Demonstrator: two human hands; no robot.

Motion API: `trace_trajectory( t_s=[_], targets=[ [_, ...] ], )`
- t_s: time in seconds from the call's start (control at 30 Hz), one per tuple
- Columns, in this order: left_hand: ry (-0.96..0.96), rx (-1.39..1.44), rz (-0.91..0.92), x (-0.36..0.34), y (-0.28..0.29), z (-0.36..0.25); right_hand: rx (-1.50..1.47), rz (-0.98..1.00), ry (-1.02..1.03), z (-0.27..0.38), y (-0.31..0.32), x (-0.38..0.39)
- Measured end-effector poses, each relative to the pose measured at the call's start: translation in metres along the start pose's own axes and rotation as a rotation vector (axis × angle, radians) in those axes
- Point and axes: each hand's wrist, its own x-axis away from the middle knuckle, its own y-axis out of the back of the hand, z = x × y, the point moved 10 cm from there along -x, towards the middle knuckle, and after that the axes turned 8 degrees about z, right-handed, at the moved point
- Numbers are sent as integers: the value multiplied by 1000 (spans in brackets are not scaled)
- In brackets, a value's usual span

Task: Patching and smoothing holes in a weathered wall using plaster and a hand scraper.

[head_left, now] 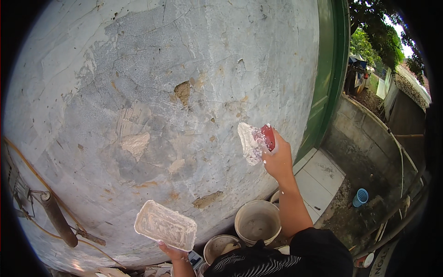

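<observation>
My right hand (277,157) grips a red-handled putty knife (266,137), its blade covered in white filler (248,142), held near the cracked, pale grey-blue wall (217,55), right of centre. Low in the view, my left hand (173,251) holds a translucent rectangular container (164,224) smeared with pale filler. The wall shows flaked holes (182,92) above centre and lower down, and a pale patched area (134,144) to the left. Whether the knife touches the wall, I cannot tell.
Buckets (257,212) stand along the wall's foot. A roller (57,217) and cords hang at left. At right are a green door (323,92), white tiles (318,180), a blue plastic cup (360,197), a low block wall (364,124) and poles.
</observation>
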Motion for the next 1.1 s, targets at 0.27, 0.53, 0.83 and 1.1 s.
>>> trace_trajectory(
  t_s=[0.27,0.53,0.83,1.1],
  targets=[
    [1,20,-24,5,-2,-1,-43,25,-21,-3,-3,3],
    [-2,6,-4,7,-1,-3,-110,-11,33,-2,3,2],
    [-6,-10,-12,9,0,-6,69,32,-37,13,-1,1],
    [-10,-22,-19,10,0,-8,-34,0,6,7,0,-1]
  ],
)
